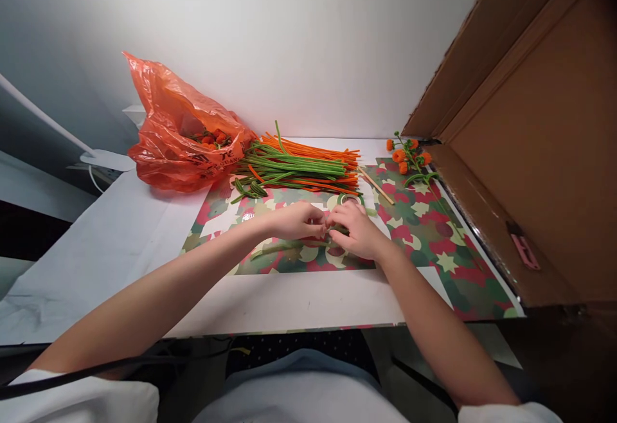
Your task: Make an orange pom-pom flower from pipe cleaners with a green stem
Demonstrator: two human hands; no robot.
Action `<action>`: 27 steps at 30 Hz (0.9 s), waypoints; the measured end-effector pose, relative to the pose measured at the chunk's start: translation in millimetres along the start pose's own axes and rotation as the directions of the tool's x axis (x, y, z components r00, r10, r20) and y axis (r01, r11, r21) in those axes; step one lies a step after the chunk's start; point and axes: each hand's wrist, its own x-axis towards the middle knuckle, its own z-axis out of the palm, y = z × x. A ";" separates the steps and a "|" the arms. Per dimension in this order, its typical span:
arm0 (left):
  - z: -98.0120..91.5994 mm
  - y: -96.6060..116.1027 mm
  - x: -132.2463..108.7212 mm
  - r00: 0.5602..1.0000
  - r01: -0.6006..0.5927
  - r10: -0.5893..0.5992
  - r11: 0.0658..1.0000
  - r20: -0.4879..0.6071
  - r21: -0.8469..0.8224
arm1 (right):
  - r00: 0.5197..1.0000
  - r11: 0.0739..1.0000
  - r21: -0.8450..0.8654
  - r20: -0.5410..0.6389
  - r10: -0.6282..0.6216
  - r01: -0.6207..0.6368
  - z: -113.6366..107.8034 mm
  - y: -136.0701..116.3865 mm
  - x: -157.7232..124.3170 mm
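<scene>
My left hand (304,220) and my right hand (357,229) meet over the middle of the patterned mat, fingertips almost touching. Both are closed in a pinch around a thin green pipe cleaner (284,247), whose blurred length trails to the left below my left hand. The fingers hide most of the part between them. Just behind my right hand lies a roll of green tape (350,198), partly covered by it. Beyond the hands a bundle of green pipe cleaners (303,164) and orange pipe cleaners (318,149) is spread out.
An orange plastic bag (178,134) holding orange flowers (212,138) stands at the back left. Small green looped pieces (249,189) lie before it. A thin wooden stick (376,186) and a finished orange flower stem (409,155) lie right. A cardboard box (525,127) borders the right side.
</scene>
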 end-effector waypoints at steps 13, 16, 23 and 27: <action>38.0 2.0 -8.2 0.954 -0.231 0.278 0.920 -0.110 0.318 | 0.998 0.999 -0.026 0.064 0.024 -0.023 -6.4 -6.9 -6.4; 51.7 -1.4 -6.4 0.929 -0.248 0.318 0.913 -0.186 0.325 | 0.994 1.000 0.001 0.107 0.014 -0.015 -8.9 -8.5 -7.9; 47.4 -9.5 -23.1 0.924 -0.107 0.186 0.965 -0.335 0.241 | 0.990 0.998 0.039 0.136 -0.046 0.041 -5.5 -12.8 -5.7; 46.1 -9.0 -25.3 0.941 -0.164 0.201 0.975 -0.273 0.151 | 0.988 0.995 0.068 0.136 -0.077 0.069 -0.9 -13.2 -4.6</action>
